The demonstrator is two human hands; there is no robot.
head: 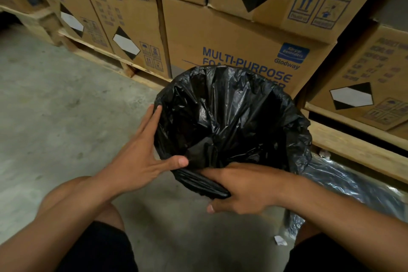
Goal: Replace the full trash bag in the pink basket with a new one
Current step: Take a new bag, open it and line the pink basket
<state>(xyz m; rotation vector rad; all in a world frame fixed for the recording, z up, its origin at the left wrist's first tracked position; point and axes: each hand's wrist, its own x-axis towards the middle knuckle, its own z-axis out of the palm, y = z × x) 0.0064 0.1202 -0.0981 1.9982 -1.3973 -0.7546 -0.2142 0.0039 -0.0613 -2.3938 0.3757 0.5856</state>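
Black bag over basket mouth, both hands at its near rim

Black trash bag (pixel 229 117) sits centre frame, spread open over a round opening, crinkled and glossy, its inside sagging down into a dark hollow. Pink basket itself can't be made out, the plastic covers whatever is under it. Bag stands on the grey concrete floor (pixel 55 99), right up against the stacked cardboard boxes (pixel 231 35) across the top of the frame; the nearest box carries blue "MULTI-PURPOSE" print, partly hidden by the bag's far edge. Boxes rest on wooden pallets (pixel 353 148) running from upper left to right.

Left hand (pixel 141 157) at the left side of the bag, spread wide and flat, fingers pointing up along the outer wall, thumb reaching right across the folded rim at lower centre. It presses on the plastic, not closed round anything.

Right hand (pixel 240 187) just right of it, lower centre, fingers curled onto a bunched fold of the bag's near rim, thumb underneath, so it is pinching that fold. The two hands are close, thumb of one near the knuckles of the other.

Second bag (pixel 344 185), shiny dark plastic, lies on the floor at lower right behind the right forearm, near the pallet. Small white paper scrap (pixel 280 240) on the floor beside it. Person's knees in dark shorts at the bottom edge
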